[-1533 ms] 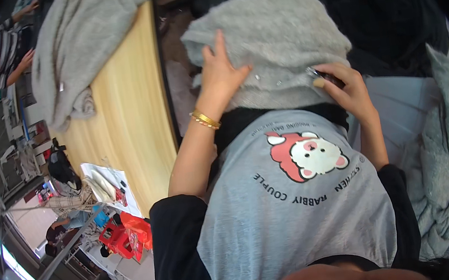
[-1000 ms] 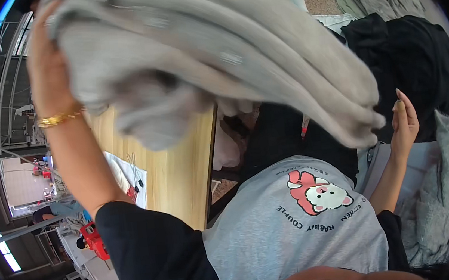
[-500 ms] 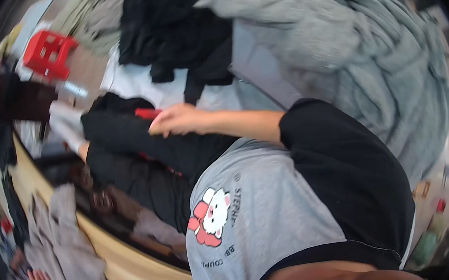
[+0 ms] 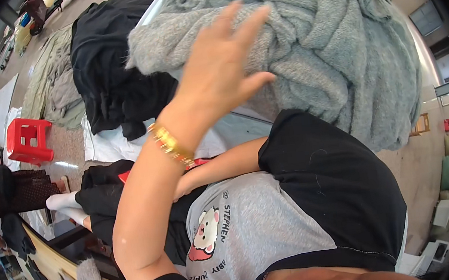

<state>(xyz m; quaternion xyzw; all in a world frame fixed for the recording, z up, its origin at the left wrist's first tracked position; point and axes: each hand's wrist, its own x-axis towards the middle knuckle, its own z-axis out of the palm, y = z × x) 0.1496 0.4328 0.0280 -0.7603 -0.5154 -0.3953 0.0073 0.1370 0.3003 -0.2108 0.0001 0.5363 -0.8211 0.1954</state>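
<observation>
Left hand (image 4: 217, 75) raised, fingers spread, holding nothing, near grey knit pile (image 4: 329, 47). Right hand hidden behind left forearm; grip indeterminate. Pile appears unsorted.

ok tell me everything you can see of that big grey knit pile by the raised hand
The grey knit pile is a large heap of thick, fuzzy, cable-textured garments in grey to grey-green, bunched and folded over one another. It fills the upper right of the view, beside a heap of black clothes. The left hand, open with fingers spread, is raised in front of its near edge; actual contact cannot be told.
</observation>
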